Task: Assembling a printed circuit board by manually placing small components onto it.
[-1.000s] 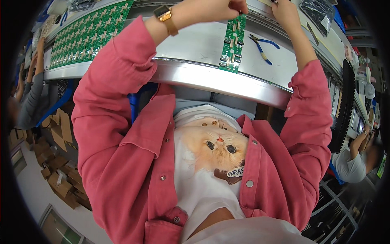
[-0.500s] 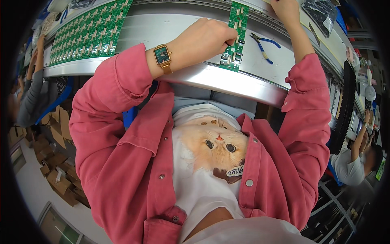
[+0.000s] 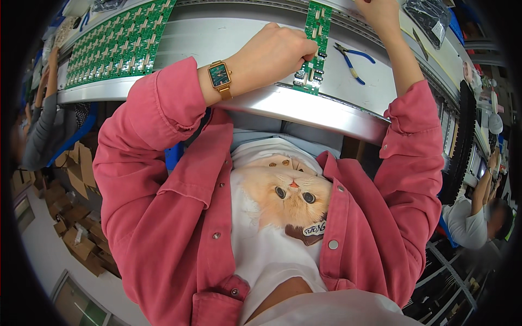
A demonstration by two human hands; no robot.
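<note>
A narrow green circuit board strip (image 3: 317,32) lies across the bench, with small black components along its lower part. At its left edge my left hand (image 3: 277,54) is closed, thumb and fingers pinched together over the board. Whatever is between those fingertips is too small to make out. My right hand (image 3: 380,16) reaches beyond the strip to the far side of the bench, its fingers curled together and partly cut off by the top of the picture. What it holds cannot be made out. Just right of the strip are pliers (image 3: 352,64) with blue and yellow handles.
A wide panel of green circuit boards (image 3: 117,43) lies on the bench at the left. The bench's metal front edge (image 3: 304,108) runs before me. A dark plastic bag (image 3: 429,22) sits at the far right. Other people work at both sides; cardboard boxes (image 3: 81,239) stand lower left.
My right hand has shifted slightly to the left and up, toward the picture's top edge. My left hand stays at the strip, almost unmoved.
</note>
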